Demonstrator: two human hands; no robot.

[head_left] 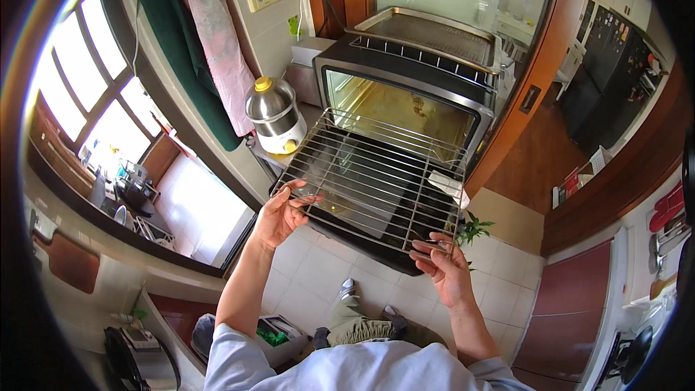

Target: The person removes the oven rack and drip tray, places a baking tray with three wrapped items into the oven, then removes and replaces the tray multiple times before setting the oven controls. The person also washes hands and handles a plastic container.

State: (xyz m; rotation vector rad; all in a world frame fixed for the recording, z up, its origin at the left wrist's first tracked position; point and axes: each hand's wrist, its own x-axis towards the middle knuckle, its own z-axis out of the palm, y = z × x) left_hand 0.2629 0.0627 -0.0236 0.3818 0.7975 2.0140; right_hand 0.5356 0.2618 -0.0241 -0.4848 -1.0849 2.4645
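Note:
A metal wire oven rack (374,179) is held level by its near edge, one corner in each hand. My left hand (282,214) grips the near left corner, and my right hand (442,266) grips the near right corner. Beneath the rack, the dark glass door (353,228) of a countertop oven (399,73) hangs lowered. The rack's far edge lies at the oven's mouth; whether it has entered cannot be told. Stains mark the oven's interior. A folded white cloth or paper (448,187) lies at the door's right side.
A baking tray (429,35) and another wire rack (423,60) rest on the oven. A steel-domed appliance with yellow knobs (271,117) stands at its left, beside hanging aprons (217,49). A wooden door frame (535,81) borders the right; a plant (475,228) is low behind the door.

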